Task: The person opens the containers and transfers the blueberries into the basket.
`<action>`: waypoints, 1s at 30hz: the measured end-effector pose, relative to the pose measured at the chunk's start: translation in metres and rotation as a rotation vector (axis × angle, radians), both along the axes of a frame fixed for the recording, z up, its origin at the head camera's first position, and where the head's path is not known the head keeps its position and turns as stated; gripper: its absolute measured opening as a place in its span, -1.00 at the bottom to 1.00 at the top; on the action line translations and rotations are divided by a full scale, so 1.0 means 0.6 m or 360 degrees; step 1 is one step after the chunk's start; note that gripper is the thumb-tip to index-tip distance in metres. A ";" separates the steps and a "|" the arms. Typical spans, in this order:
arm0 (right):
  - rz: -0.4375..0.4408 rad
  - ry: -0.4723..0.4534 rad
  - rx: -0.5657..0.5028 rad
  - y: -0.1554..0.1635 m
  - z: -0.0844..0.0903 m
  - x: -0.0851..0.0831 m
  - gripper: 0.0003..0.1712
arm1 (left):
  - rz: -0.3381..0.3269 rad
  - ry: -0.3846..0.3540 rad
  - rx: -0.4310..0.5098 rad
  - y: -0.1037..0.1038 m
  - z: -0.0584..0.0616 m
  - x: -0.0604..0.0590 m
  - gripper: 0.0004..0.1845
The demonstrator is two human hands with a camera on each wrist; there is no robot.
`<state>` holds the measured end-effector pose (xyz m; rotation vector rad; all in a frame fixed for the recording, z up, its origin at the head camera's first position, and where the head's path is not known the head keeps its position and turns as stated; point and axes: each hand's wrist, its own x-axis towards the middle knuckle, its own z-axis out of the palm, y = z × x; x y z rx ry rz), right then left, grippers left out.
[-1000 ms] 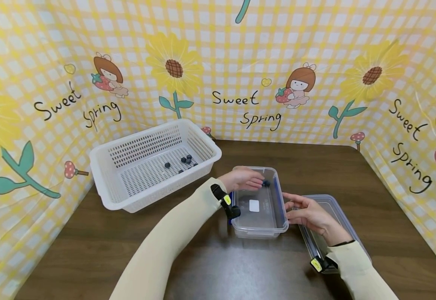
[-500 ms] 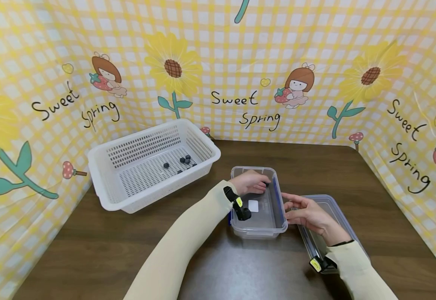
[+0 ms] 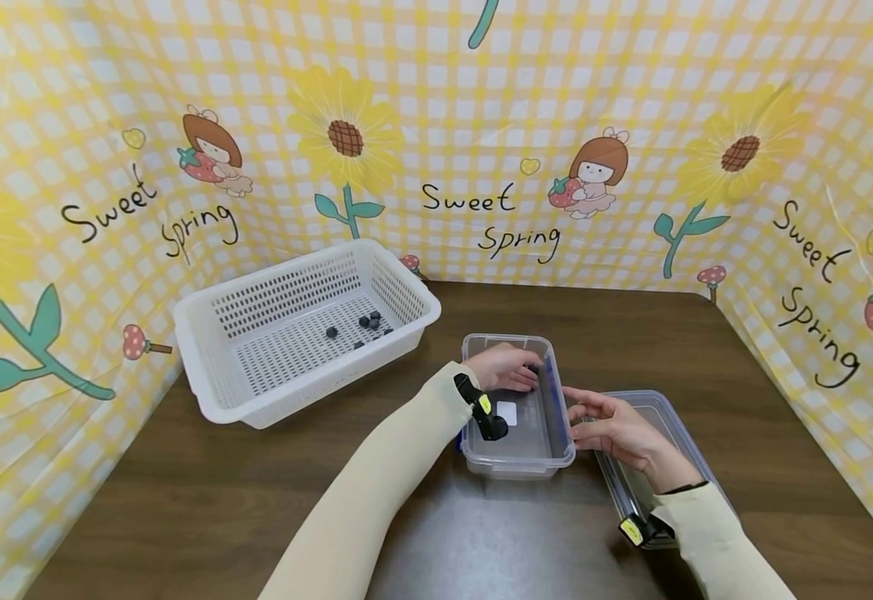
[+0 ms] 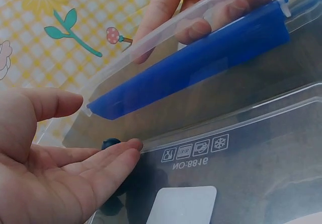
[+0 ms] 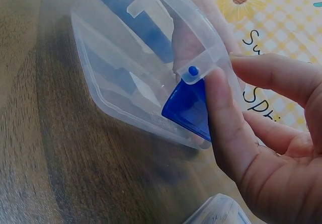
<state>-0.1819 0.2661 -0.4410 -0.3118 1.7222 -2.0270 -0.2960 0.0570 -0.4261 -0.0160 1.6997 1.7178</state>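
A clear plastic container [image 3: 519, 462] with blue side clasps stands on the brown table. My left hand [image 3: 507, 368] reaches into its far end. In the left wrist view the left hand [image 4: 90, 163] lies flat with straight fingers, and the fingertips touch a dark blueberry [image 4: 109, 143] on the container floor [image 4: 226, 148]. My right hand [image 3: 616, 429] rests against the container's right side. Its thumb [image 5: 221, 113] presses the corner by the blue clasp [image 5: 186, 108], and the other fingers are loosely extended.
A white perforated basket [image 3: 316, 371] at the back left holds several blueberries [image 3: 369, 321]. A clear lid [image 3: 669, 408] lies on the table [image 3: 219, 500] under my right wrist. A yellow checked backdrop walls in three sides.
My left hand has slid further into the container and now covers the blueberry that lay just past its fingertips. The right hand has barely moved.
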 end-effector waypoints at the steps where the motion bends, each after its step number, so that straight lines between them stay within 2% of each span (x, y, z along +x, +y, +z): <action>1: -0.0002 0.0002 0.0005 0.000 -0.001 0.001 -0.19 | -0.0007 -0.0006 0.0002 0.000 -0.001 0.001 -0.72; 4: -0.0013 0.0004 0.0019 0.001 -0.001 0.002 -0.19 | -0.0051 -0.0024 -0.0018 0.000 -0.001 0.004 -0.66; 9: -0.0011 0.0005 0.0019 0.001 0.004 0.004 -0.18 | -0.0162 -0.0135 -0.0043 -0.002 -0.002 0.007 -0.57; 15: -0.0003 0.0015 0.0007 0.002 0.006 0.004 -0.20 | -0.0247 -0.0149 -0.0043 0.002 -0.005 0.010 -0.75; 18: -0.0007 0.0011 0.0022 0.002 0.006 0.004 -0.20 | -0.0259 -0.0156 0.0000 0.005 -0.005 0.012 -0.85; 23: -0.0015 0.0001 0.0030 0.002 0.007 0.005 -0.19 | -0.0218 -0.0227 0.0093 0.006 -0.007 0.013 -0.85; 30: -0.0021 -0.0015 0.0040 0.001 0.008 0.006 -0.19 | -0.0215 -0.0237 0.0094 0.002 -0.007 0.016 -0.88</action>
